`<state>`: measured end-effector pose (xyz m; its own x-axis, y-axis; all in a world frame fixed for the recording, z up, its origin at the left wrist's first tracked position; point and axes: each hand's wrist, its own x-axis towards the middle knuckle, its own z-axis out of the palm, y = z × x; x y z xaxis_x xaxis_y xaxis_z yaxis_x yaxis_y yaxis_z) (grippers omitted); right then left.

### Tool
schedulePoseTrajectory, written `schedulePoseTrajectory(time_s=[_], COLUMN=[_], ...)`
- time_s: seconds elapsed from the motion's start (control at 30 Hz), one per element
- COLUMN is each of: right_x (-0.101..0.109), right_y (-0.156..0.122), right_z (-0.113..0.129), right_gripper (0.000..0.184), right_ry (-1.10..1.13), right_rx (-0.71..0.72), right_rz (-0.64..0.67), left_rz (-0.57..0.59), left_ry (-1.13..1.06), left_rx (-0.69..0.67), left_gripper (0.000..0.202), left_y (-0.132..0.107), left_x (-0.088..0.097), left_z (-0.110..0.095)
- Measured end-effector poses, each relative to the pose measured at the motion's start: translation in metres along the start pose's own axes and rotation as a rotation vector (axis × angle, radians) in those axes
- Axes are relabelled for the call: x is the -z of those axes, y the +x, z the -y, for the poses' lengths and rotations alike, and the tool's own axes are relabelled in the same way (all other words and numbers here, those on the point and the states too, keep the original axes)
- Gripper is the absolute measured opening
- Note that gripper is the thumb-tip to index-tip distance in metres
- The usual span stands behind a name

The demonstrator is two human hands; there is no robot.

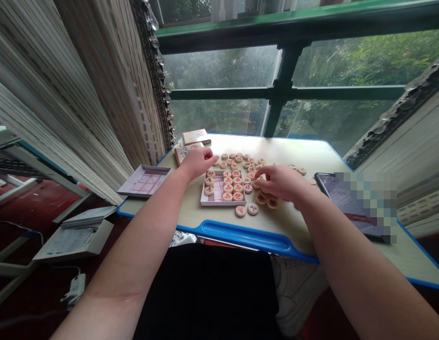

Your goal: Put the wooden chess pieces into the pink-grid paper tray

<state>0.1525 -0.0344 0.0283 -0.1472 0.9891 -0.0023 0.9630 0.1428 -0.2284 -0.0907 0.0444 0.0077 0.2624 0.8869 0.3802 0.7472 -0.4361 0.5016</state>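
Round wooden Chinese chess pieces [234,166] with red or black characters lie spread over the small table. A shallow open box [222,203] holds two columns of red-marked pieces at its right and a few black-marked ones along its left side. Beyond the box's back left corner is my left hand [198,161], fingers curled, fingertips at a piece [216,164] that they partly cover. My right hand [278,181] is bent over pieces right of the box, with thumb and fingers drawn together; what they hold, if anything, is hidden. Two pieces [246,210] lie before the box.
At the table's left edge lies a box lid [144,182]. Two small patterned boxes [194,137] sit at the back left. A tablet [347,203], partly blurred out, lies at right. The blue front rim [245,236] has a groove. Window and curtains [98,71] surround the table.
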Motion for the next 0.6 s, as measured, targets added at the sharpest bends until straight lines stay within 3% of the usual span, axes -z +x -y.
schedulePoseTrajectory(time_s=[0.17,0.23,0.43,0.53,0.6], right_x=[0.008,0.01,0.002,-0.009,-0.016], right_y=[0.0,0.002,0.011,0.014,0.015], right_z=[-0.01,-0.017,-0.032,-0.024,-0.017], right_gripper=[0.033,0.037,0.04,0.046,0.045], right_ry=[0.119,0.166,0.092,0.085,0.041], right_rx=[-0.143,-0.185,-0.207,-0.021,0.121], right_rz=[-0.305,-0.364,-0.284,-0.279,-0.167], left_rz=[0.006,0.042,0.136,0.113,0.097], left_ry=[0.021,0.031,0.043,0.043,0.041], left_rx=[-0.005,-0.009,-0.008,-0.005,-0.007], left_gripper=[0.032,0.033,0.039,0.041,0.041], left_y=[0.001,0.001,-0.001,-0.002,-0.002], left_x=[-0.001,-0.001,-0.004,-0.005,-0.005], left_z=[0.0,-0.001,-0.004,-0.005,-0.005])
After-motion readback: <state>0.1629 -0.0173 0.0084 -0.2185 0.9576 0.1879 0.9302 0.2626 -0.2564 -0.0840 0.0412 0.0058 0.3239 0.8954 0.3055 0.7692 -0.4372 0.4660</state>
